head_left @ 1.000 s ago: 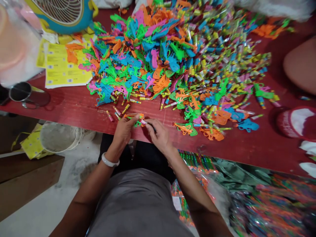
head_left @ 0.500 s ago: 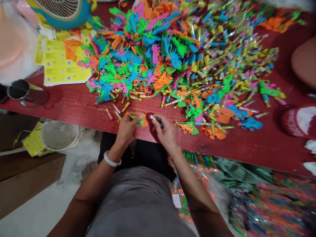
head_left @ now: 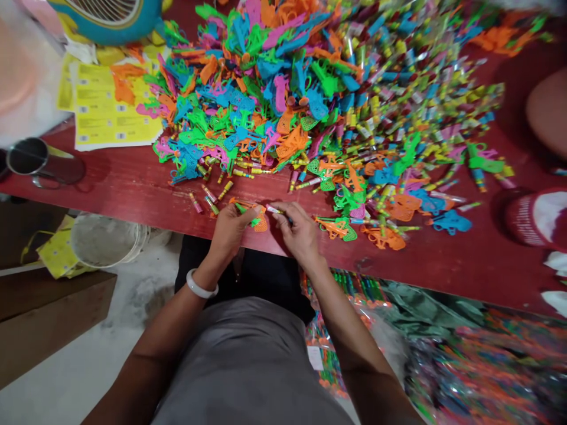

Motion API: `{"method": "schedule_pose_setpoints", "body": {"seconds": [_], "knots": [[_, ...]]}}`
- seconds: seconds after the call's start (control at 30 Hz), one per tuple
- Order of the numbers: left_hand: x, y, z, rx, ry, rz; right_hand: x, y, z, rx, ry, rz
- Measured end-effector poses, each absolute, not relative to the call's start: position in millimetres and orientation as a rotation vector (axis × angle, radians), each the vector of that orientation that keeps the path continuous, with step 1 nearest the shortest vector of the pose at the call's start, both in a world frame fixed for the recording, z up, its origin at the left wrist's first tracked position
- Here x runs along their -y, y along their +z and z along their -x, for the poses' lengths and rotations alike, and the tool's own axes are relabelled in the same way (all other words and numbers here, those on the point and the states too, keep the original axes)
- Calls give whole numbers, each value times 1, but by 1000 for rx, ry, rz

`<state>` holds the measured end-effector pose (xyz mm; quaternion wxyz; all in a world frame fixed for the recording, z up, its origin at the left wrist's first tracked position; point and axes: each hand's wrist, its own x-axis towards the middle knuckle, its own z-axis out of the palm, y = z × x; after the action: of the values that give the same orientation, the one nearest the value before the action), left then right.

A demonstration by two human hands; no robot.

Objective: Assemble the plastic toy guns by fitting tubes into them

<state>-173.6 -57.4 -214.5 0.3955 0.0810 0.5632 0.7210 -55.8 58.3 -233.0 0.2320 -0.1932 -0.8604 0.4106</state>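
Small tube (head_left: 272, 209) in right fingers (head_left: 296, 211)

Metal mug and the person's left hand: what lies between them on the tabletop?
Head view: a few small colourful tubes lie near the left hand, with red tabletop between them and the metal mug.

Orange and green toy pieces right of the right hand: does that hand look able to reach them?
Probably yes: nothing visible stands between the right hand and the toy pieces, though it holds a small tube.
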Motion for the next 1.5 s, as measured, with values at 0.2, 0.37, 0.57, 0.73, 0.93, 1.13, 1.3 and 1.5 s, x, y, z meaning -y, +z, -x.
{"method": "schedule_pose_setpoints", "body": {"seconds": [0.2, 0.37, 0.57, 0.73, 0.93, 1.13, 1.3, 1.5], "knots": [[55, -207, 174, -1428, 1816, -182, -51, -241, 58, 2116, 1470, 698], [55, -207, 172, -1435, 1837, -154, -48, -244, 58, 1924, 1665, 785], [56, -213, 171, -1472, 1823, -154, -51, -239, 57, 1976, 1428, 688], [54, -219, 171, -1476, 1854, -92, -34, -226, 57, 2016, 1356, 486], [52, -213, 172, -1341, 1948, -111, -29, -218, 60, 1823, 1488, 681], [49, -205, 169, -1332, 1926, -134, -44, -224, 63, 1783, 1448, 789], [51, -208, 167, -1355, 1937, -126, -40, -230, 65, 1733, 1553, 868], [51, -208, 167, -1351, 1935, -158, -38, -230, 67, 1702, 1617, 893]]}}
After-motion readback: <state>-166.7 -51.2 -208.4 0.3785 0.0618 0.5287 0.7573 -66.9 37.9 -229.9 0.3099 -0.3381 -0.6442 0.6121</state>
